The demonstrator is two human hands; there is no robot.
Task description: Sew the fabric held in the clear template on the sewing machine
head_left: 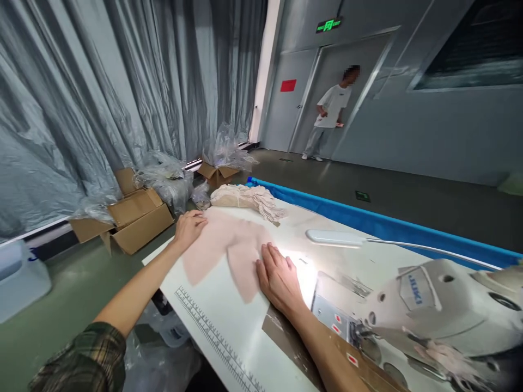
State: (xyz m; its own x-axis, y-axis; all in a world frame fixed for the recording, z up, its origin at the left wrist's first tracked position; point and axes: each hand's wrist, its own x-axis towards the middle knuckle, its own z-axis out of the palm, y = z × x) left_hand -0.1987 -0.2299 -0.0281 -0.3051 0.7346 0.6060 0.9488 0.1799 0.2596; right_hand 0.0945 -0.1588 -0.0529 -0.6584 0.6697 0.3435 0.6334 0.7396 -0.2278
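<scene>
At my far left a pale plastic jug [24, 280] stands on the floor; I cannot make out whether it holds anything. Next is an open cardboard box [143, 228], with clear plastic [165, 182] heaped beside and behind it; its inside looks mostly bare brown, as far as I can see. My left hand [190, 231] rests at the cloth's far left corner, fingers close together; I cannot tell whether they pinch it. The pink cloth [214, 239] lies on the white table [212, 305], partly overlapped. Beyond, a smaller box [218, 173] has plastic bulging above it, and a tied bundle [241, 197] sits on the table. My right hand [281, 277] lies palm down at the cloth's right edge, fingers slightly spread, left of the sewing machine [433, 305].
</scene>
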